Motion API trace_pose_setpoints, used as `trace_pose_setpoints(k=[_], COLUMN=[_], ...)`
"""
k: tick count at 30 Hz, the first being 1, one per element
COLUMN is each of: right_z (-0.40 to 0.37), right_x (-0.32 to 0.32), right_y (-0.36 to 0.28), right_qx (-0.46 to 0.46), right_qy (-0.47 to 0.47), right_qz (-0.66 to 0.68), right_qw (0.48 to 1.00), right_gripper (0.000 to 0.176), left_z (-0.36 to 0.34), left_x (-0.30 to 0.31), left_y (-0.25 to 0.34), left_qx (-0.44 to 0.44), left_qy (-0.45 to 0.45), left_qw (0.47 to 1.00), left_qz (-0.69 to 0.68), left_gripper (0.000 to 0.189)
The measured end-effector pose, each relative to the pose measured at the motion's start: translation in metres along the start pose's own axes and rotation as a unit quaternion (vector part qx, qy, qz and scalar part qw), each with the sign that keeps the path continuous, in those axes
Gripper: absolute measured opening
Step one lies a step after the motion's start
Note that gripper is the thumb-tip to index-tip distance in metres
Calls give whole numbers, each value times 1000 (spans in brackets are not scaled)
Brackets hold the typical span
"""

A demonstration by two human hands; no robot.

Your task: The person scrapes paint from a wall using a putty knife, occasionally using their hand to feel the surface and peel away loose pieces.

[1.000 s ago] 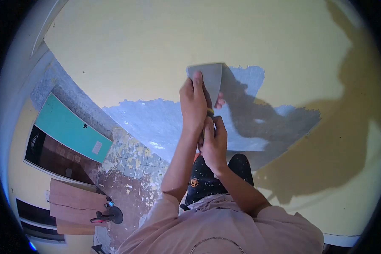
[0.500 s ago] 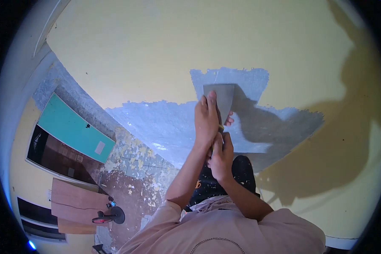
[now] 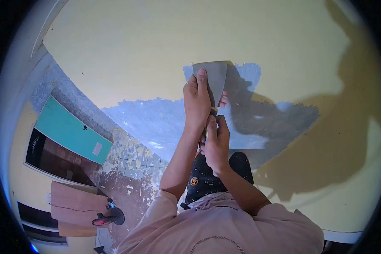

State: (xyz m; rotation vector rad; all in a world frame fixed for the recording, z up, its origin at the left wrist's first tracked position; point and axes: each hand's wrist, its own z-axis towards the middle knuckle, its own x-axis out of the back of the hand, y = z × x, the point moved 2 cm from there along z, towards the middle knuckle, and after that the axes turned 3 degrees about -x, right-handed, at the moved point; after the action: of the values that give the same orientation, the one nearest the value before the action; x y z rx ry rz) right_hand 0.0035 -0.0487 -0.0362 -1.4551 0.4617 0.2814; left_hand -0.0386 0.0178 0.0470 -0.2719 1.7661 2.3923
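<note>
Both my hands are on one wide-bladed putty knife (image 3: 216,78). My left hand (image 3: 197,101) grips the blade, its thumb lying flat on the metal and fingertips showing past the blade's right side. Lower down, my right hand (image 3: 216,142) is closed around the dark handle with yellow trim. The blade's front edge meets the wall near the top of a bare grey patch (image 3: 252,76). Yellow paint (image 3: 156,51) surrounds that patch, and a larger grey stripped area (image 3: 156,116) spreads below it.
Paint flakes litter the floor (image 3: 133,163) at left. Beyond it are a turquoise door panel (image 3: 72,129), a brown board (image 3: 78,203) and a small fan (image 3: 116,216). My shadow falls on the wall at right.
The putty knife and both hands have moved upward and slightly left along the wall. Its blade has gone from within the grey patch to that patch's upper edge.
</note>
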Motion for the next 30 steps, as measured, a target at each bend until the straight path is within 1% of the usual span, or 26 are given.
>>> trace_pose_setpoints(k=[1,3,5,7,8,9,10,11,12,13,14,15,16,17,18,19,20,21,22,23,24,25,27,29,30], right_z=[1,-5,-21,-38,-48,-58,-69,-82,-96,-105,-111,-119,-120,-119,-114,-107,-100,-91,-84,-79,-73,-67,-64,-66,-68], right_x=[-2,8,30,67,91,117,147,174,199,220,236,249,260,257,257,254,248,237,228,224,220,209,197,190,189], right_y=[-1,16,37,60,68,75,87,95,93,90,85,81,79,66,62,59,55,51,47,47,49,45,33,31,29], right_qx=[8,0,-91,-225,-269,-311,-306,-303,-331,-359,-367,-376,-368,-346,-326,-304,-305,-243,-180,-178,-149,-121,-125,-108,-109], right_qy=[-16,-4,3,-4,0,5,29,52,65,78,101,125,133,126,129,133,139,124,106,109,103,94,87,83,79], right_qz=[13,6,-22,-5,-33,-61,-96,-130,-131,-130,-172,-213,-224,-225,-233,-241,-245,-291,-335,-339,-336,-332,-305,-218,-217], right_qw=[1000,1000,996,974,963,948,947,943,932,921,909,893,893,902,907,912,910,917,919,917,924,931,940,966,967], right_gripper=[28,28,28,26,26,25,25,24,24,23,23,23,23,22,21,20,20,20,19,19,22,25,22,20,20], left_z=[-3,-11,-30,-56,-76,-97,-124,-144,-145,-140,-140,-128,-103,-80,-57,-34,-13,3,21,36,45,41,20,-15,-38], left_x=[2,10,17,39,54,68,74,78,85,93,97,91,76,62,56,42,31,22,13,2,-4,-2,6,29,42], left_y=[-5,-29,-62,-130,-166,-191,-202,-211,-220,-226,-226,-197,-149,-107,-85,-48,-27,-16,-21,-33,-44,-55,-86,-129,-156], left_qx=[0,2,54,103,150,192,319,439,441,261,72,12,-46,-126,-233,-341,-403,-463,-461,-459,-454,-455,-434,-376,-325], left_qy=[0,8,21,20,-43,-106,-153,-198,-199,-224,-236,-162,-86,-27,29,83,121,158,159,179,198,201,58,-70,-131], left_qw=[1000,1000,998,994,978,946,917,866,866,906,902,910,909,905,861,849,817,780,784,735,678,679,680,662,687], left_qz=[1,7,-1,38,139,238,186,132,127,246,355,382,404,406,452,395,393,389,384,465,543,540,588,644,636], left_gripper=[43,43,41,42,41,41,42,43,43,44,46,48,51,49,49,53,54,56,56,56,56,56,57,63,66])
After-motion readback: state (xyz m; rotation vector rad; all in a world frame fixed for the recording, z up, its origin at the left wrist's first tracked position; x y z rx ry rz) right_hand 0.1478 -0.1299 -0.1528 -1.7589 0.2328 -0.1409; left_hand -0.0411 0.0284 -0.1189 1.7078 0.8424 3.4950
